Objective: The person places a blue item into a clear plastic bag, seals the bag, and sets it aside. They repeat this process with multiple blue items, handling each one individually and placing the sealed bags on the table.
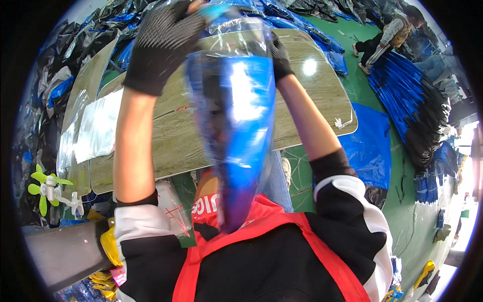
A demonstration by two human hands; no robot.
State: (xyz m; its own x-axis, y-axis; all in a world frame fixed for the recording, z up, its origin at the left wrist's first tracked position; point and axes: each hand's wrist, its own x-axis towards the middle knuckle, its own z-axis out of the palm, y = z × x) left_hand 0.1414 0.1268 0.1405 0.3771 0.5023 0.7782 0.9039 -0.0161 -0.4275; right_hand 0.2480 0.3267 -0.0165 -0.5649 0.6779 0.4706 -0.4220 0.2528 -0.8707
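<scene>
A clear plastic bag (254,43) with a folded, shiny blue-and-black plastic item (251,95) inside hangs upright in front of my chest, blurred by motion. My right hand (279,56), in a black knit glove, grips the bag's upper right edge, its fingers partly hidden behind the plastic. At the upper left of the bag is my left hand (166,43), in a dark glove with grey ribbed texture. Its fingers are curled, with one bare fingertip showing beside a blurred light-blue thing (215,10) that I cannot make out.
Below the bag is a wood-patterned table (176,131), with clear plastic sleeves (100,123) at its left. A small green fan (48,189) stands lower left. Blue-and-black plastic piles surround the table. Another person (395,35) bends over a long stack (402,95) on the green floor.
</scene>
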